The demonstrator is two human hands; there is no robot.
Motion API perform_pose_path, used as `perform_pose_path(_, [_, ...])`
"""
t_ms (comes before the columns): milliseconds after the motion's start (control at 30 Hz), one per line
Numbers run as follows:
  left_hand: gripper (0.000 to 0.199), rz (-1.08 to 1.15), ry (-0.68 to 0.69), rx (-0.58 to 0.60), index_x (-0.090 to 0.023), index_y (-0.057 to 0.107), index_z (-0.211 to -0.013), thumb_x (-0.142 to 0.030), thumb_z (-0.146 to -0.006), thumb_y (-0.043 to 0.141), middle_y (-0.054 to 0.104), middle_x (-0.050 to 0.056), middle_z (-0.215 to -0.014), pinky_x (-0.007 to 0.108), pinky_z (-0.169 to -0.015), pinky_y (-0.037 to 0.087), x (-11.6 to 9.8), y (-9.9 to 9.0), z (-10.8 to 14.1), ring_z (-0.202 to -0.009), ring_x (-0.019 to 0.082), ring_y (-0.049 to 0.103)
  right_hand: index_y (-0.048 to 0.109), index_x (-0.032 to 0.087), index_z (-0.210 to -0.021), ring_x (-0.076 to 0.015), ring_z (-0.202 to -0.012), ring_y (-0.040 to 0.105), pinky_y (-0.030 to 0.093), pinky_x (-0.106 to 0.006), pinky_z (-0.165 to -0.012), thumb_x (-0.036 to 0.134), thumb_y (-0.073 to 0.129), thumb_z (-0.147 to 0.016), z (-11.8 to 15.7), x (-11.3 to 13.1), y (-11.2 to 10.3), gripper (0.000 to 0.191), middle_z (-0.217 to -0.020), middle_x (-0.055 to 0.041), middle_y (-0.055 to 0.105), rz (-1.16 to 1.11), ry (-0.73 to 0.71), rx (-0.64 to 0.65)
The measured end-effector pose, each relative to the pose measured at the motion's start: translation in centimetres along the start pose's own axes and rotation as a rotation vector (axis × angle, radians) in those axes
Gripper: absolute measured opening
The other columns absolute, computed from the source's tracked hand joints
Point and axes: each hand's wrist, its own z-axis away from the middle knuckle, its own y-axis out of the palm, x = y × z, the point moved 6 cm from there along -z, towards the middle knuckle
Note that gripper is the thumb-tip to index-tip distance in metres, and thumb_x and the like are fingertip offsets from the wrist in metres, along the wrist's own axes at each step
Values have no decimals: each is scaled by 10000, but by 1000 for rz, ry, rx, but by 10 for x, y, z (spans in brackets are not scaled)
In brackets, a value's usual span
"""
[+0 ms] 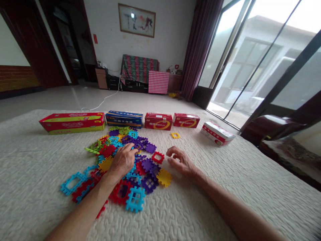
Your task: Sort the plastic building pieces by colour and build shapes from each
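Note:
A pile of flat plastic interlocking pieces in purple, blue, red, yellow and green lies on a cream quilted cover (170,207). Over the middle of the pile is my left hand (124,160), its fingertips down among purple pieces; what they touch is hidden. My right hand (181,161) hovers just right of the pile, fingers curled but apart, holding nothing. Between the hands lies a red square frame (158,157). A yellow piece (164,177) sits at the pile's right edge, and a yellow frame (175,135) lies apart behind my right hand.
Behind the pile stand a long red-and-green box (72,123), a blue box (124,119), two red boxes (158,121) (187,120) and, at the right, a white-and-red box (217,134). A dark wooden chair arm (265,127) is at far right.

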Motion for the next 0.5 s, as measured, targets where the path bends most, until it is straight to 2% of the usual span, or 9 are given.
perform_pose_path(100, [355,-6,2,-3,-216,704,-1029,-154,-845,407,605,103,-1213,420,-937,456,0,0,0,-1131,263,548,582,191,-991,-144,-804,562,489,-271,-704,434,580,-826,12,37,12,294,-995,-48,576,33,-99,216])
perform_pose_path(200, [353,-3,13,-16,-222,703,-1022,-150,-844,408,609,97,-1202,407,-927,462,0,-1,0,-1121,256,553,577,199,-1005,-176,-865,550,488,-303,-773,470,695,-717,16,58,19,412,-1002,-55,570,190,-187,337])
perform_pose_path(333, [357,-6,13,-12,-217,696,-1038,-134,-839,411,609,99,-1201,409,-928,457,1,0,0,-1127,258,548,591,207,-982,-189,-862,559,495,-305,-763,365,744,-664,17,69,21,386,-997,-56,590,307,-198,359])
perform_pose_path(500, [356,-16,8,3,-215,692,-1053,-135,-853,409,601,103,-1217,411,-939,450,1,2,0,-1139,254,540,632,213,-955,-135,-752,589,474,-247,-681,268,567,-826,15,61,12,155,-905,-27,650,198,-149,389])
